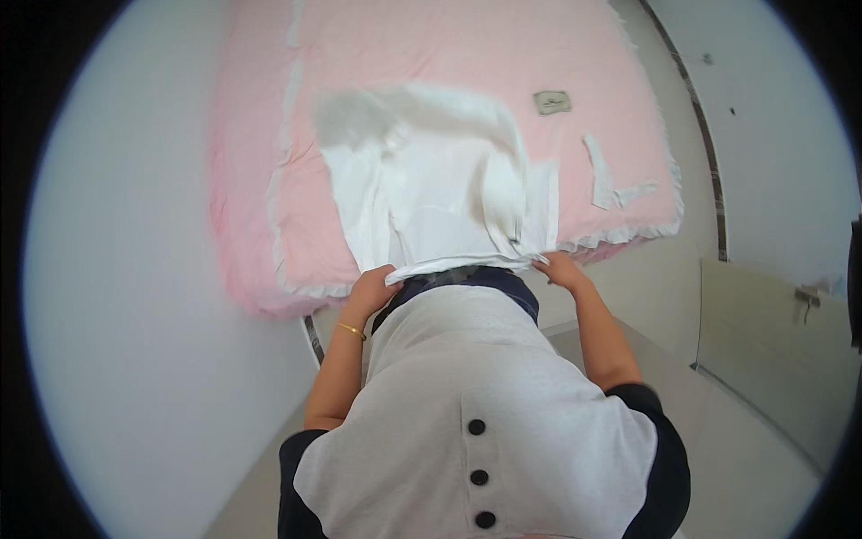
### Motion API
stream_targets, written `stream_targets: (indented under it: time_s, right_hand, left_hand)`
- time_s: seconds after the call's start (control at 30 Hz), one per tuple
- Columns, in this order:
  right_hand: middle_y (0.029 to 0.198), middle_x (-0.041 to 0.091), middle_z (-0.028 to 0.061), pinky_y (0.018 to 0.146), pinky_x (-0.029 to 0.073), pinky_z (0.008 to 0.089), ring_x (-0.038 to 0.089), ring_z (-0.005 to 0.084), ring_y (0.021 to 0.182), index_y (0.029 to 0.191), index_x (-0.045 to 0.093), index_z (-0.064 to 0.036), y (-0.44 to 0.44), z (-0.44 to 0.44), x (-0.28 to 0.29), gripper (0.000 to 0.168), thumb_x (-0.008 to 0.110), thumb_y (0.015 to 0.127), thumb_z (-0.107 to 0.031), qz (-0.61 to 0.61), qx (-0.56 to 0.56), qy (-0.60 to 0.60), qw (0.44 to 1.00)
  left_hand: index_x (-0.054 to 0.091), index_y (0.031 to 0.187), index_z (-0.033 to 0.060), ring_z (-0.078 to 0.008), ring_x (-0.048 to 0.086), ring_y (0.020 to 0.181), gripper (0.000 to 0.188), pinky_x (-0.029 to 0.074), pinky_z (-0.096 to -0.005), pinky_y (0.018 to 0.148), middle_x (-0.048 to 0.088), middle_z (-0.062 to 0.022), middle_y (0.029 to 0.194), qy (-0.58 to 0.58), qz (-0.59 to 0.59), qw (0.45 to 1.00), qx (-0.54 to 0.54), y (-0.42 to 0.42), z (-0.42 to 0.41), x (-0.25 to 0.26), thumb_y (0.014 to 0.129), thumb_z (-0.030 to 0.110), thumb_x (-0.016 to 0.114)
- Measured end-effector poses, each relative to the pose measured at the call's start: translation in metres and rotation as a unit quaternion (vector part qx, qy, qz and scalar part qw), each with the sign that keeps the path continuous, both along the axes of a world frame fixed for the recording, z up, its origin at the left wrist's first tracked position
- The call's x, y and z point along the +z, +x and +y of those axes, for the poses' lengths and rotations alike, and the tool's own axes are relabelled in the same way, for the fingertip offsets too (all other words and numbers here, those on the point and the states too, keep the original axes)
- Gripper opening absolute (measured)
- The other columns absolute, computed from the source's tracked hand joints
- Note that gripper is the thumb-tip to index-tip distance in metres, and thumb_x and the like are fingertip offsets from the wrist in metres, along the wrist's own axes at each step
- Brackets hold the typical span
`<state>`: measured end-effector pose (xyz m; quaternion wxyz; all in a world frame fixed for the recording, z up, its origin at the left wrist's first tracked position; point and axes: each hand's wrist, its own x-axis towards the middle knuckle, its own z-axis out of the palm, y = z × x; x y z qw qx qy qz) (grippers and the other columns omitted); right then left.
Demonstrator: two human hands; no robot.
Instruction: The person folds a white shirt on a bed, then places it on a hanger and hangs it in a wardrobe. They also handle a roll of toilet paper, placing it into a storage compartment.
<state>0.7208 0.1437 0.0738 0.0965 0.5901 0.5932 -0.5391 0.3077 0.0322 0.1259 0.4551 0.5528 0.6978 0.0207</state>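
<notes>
A white garment point(441, 182) lies spread on a pink bed cover point(471, 40), its far part blurred. My left hand point(374, 290) grips the near edge of the cloth at its left corner. At the right corner, my right hand point(560, 271) pinches the same edge between thumb and fingers. That edge is stretched between both hands, just in front of my waist. Folds run up the left and right sides of the garment. What kind of garment it is cannot be told for certain.
A small grey-green rectangular item point(552, 102) bearing writing rests on the cover. Nearer, to its right, lies a bent white fabric strip point(599, 175). White ruffled trim point(613, 237) edges the bed. A wall point(128, 236) rises at left; a door point(774, 350) with a handle stands at right.
</notes>
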Motion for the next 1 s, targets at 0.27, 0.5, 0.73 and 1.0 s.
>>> stream_targets:
  time_s: [0.27, 0.5, 0.73, 1.0]
  right_hand:
    - [0.061, 0.055, 0.0103, 0.059, 0.044, 0.0342, 0.053, 0.0183, 0.057, 0.082, 0.064, 0.002, -0.004, -0.003, 0.037, 0.047, 0.058, 0.086, -0.045, 0.041, 0.029, 0.119, 0.992]
    - [0.065, 0.054, 0.0069, 0.061, 0.043, 0.0334, 0.052, 0.0157, 0.062, 0.081, 0.064, 0.000, -0.004, 0.029, 0.060, 0.038, 0.063, 0.085, -0.037, 0.108, -0.008, 0.195, 0.975]
    - [0.079, 0.061, 0.0011, 0.060, 0.042, 0.0237, 0.052, 0.0080, 0.068, 0.094, 0.065, 0.002, -0.009, 0.034, 0.096, 0.032, 0.066, 0.084, -0.028, 0.182, -0.216, 0.085, 0.956]
    - [0.089, 0.063, 0.0032, 0.070, 0.045, 0.0253, 0.056, 0.0099, 0.079, 0.100, 0.060, 0.000, -0.025, 0.029, 0.078, 0.028, 0.060, 0.090, -0.026, 0.298, -0.378, 0.085, 0.873]
  left_hand:
    - [0.063, 0.096, 0.0028, -0.0315, 0.060, 0.088, 0.039, 0.046, -0.0356, 0.077, 0.065, -0.0164, 0.091, 0.022, -0.054, 0.998, -0.014, -0.034, -0.002, 0.046, 0.070, 0.030, 0.074]
    - [0.061, 0.094, 0.0064, -0.0107, 0.053, 0.072, 0.030, 0.044, -0.0254, 0.066, 0.060, -0.0031, 0.075, -0.092, -0.167, 0.970, 0.150, -0.046, 0.004, 0.078, 0.075, 0.027, 0.072]
    - [0.058, 0.095, 0.0102, -0.0053, 0.047, 0.066, 0.016, 0.040, -0.0212, 0.057, 0.055, 0.0038, 0.077, 0.016, -0.267, 0.900, 0.345, -0.048, -0.010, 0.054, 0.084, 0.021, 0.064]
    - [0.060, 0.095, 0.0070, -0.0055, 0.048, 0.065, 0.018, 0.039, -0.0205, 0.056, 0.053, 0.0022, 0.075, 0.112, -0.251, 0.819, 0.504, -0.041, 0.000, 0.039, 0.084, 0.020, 0.065]
